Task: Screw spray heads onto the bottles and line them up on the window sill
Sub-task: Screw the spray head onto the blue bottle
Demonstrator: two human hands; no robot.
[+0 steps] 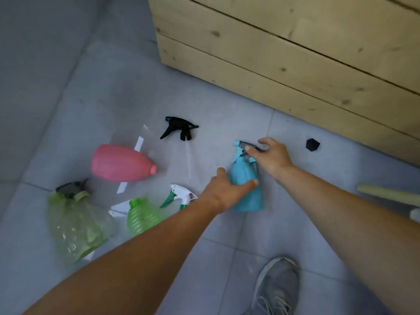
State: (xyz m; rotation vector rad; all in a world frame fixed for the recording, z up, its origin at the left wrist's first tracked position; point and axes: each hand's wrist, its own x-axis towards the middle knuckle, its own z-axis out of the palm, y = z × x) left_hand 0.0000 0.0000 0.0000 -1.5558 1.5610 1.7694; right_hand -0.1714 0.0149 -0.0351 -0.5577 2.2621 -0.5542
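Grey floor tiles (295, 228) fill the view, with a pale wooden crate (284, 53) of horizontal planks standing at the upper right. On the tiles a blue bottle (246, 189) stands roughly upright, its long axis leaning slightly away from the camera and its base nearest the viewer. The left hand (223, 192) wraps the bottle's body, thumb on the far-left side and fingers curled across the front. The right hand (271, 156) grips the blue-and-grey spray head (244, 150) at the bottle's neck, fingers closed over it; the nozzle points left. Motion blur makes it hard to tell how far the head is seated on the threads.

To the left, a pink bottle (120, 163) lies on its side, its open neck pointing right. Beyond it a black spray head (178, 128) lies loose, nozzle to the left. Nearer the viewer a green ribbed bottle (142, 215) stands with its neck up, and a white-and-green spray head (181, 196) lies just beside it. At far left a pale green bottle (72, 223) already carries a dark spray head. A small black cap (312, 144) sits near the crate. A grey shoe (276, 285) shows at the bottom edge.
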